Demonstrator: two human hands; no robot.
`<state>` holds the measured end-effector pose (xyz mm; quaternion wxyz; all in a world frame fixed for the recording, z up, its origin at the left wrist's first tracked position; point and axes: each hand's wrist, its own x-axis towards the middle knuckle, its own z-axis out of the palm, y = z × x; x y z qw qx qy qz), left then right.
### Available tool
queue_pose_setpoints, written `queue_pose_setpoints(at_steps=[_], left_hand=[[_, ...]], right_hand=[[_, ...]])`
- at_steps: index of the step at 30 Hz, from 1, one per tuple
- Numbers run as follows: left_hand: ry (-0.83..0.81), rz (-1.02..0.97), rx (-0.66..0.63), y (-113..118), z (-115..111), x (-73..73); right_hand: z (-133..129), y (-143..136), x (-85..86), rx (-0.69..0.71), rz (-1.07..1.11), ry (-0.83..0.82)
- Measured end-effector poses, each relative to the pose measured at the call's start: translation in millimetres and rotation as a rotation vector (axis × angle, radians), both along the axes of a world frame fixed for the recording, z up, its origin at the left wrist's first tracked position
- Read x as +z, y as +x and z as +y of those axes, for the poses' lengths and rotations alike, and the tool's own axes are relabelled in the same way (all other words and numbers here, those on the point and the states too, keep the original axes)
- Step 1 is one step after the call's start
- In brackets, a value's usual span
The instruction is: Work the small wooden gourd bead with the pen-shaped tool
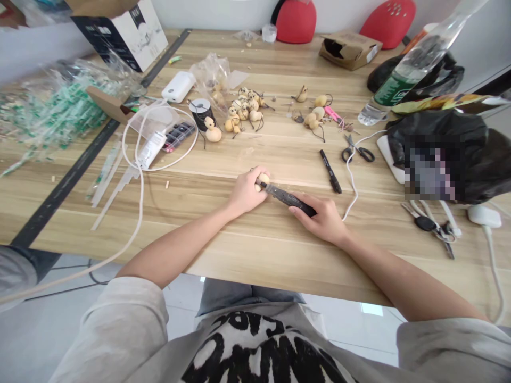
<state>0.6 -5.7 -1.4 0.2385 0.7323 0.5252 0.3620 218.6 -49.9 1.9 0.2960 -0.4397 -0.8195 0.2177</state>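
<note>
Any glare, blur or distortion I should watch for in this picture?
Head view: wide-angle stretch towards the sides, with the bottle slanting outward; green-and-white packets look smeared; bright reflections on the floor; pixelation covers something by the black bag; at the left hand, fine detail on the held bead is too soft to read.

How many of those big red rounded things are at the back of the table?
2. The plain red one is right of the small clear tub; the spotted red one is farther right, behind the brown box.
</note>
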Motion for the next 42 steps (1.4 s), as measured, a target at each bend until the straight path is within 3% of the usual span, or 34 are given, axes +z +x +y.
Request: queue_pose_setpoints(at_steps=[42], left_hand=[[-0.011,-0.022,0.087,0.2,-0.8,2.3]], right_hand=[[-0.6,-1.5,3.4,-0.031,0.041,-0.004]])
